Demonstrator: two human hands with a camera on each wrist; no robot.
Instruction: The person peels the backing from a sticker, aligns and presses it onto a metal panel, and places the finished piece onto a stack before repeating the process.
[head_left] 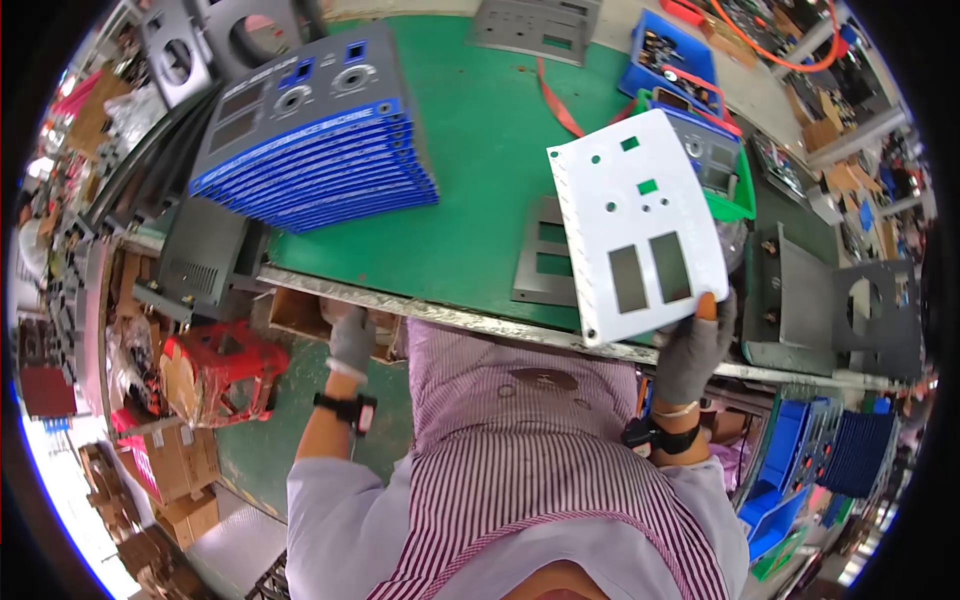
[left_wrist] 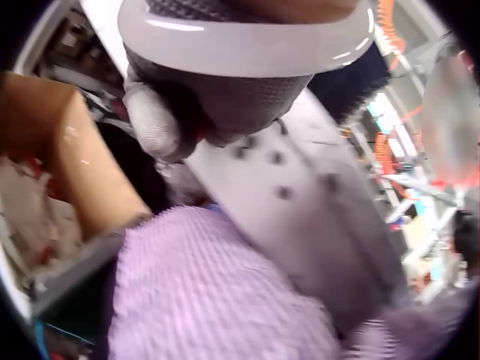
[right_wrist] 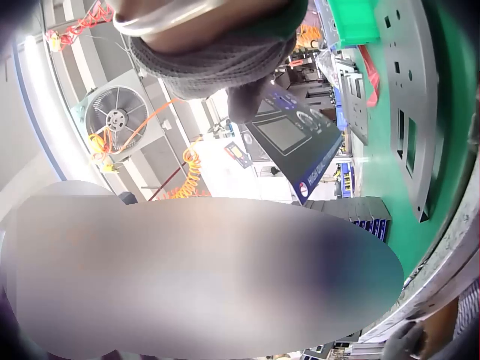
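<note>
My gloved right hand [head_left: 695,350] pinches a thin panel overlay sheet [head_left: 600,215] by its near right corner, thumb on the white side. Square, rectangular and round cutouts pierce the sheet. Its other side, in the right wrist view, is a dark printed face [right_wrist: 289,142] with white lettering. Partly hidden below the sheet, a grey metal plate [head_left: 535,275] with cutouts lies on the green table [head_left: 460,150]. My gloved left hand [head_left: 352,340] hangs by the table's front edge with fingers loosely bent, near a cardboard box [left_wrist: 97,165]; nothing shows in its grasp.
A tall stack of blue-edged printed panels [head_left: 310,140] stands at left on the table. Blue [head_left: 675,60] and green [head_left: 740,190] bins sit at back right, near a red strap [head_left: 555,100]. Another metal plate [head_left: 535,30] lies at the back. A red stool [head_left: 225,370] is below left.
</note>
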